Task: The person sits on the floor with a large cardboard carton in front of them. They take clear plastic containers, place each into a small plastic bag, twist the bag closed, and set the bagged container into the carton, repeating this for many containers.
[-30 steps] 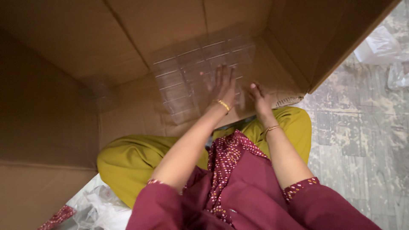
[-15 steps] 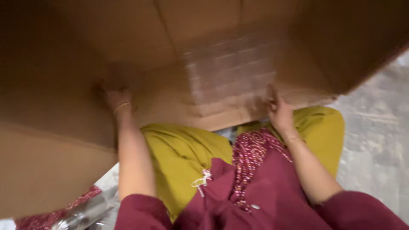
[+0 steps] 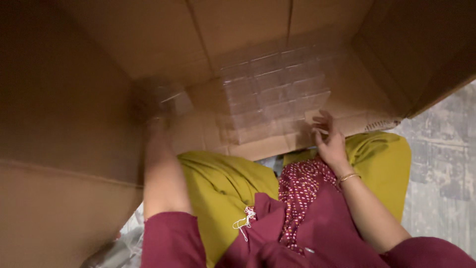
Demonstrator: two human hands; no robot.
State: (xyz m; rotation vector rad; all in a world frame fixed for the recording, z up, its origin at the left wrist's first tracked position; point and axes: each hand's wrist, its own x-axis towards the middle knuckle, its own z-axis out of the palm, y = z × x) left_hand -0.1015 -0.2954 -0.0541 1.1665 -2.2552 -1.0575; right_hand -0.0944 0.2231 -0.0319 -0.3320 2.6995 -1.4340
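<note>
A large open cardboard box lies in front of me with its opening toward my lap. On its floor sit several clear plastic containers packed in rows. My left hand is blurred inside the box at the left and appears to hold one clear plastic container. My right hand rests at the box's front edge beside the rows, fingers apart, with nothing in it. A gold bangle sits on that wrist.
My knees in yellow-green trousers press against the box's front edge. A grey patterned floor shows at the right. Crumpled plastic wrap lies at the lower left beside the box's side flap.
My left hand has moved up from the box's left corner toward the rows, now with a clear container at it. My right hand stayed near the front edge.
</note>
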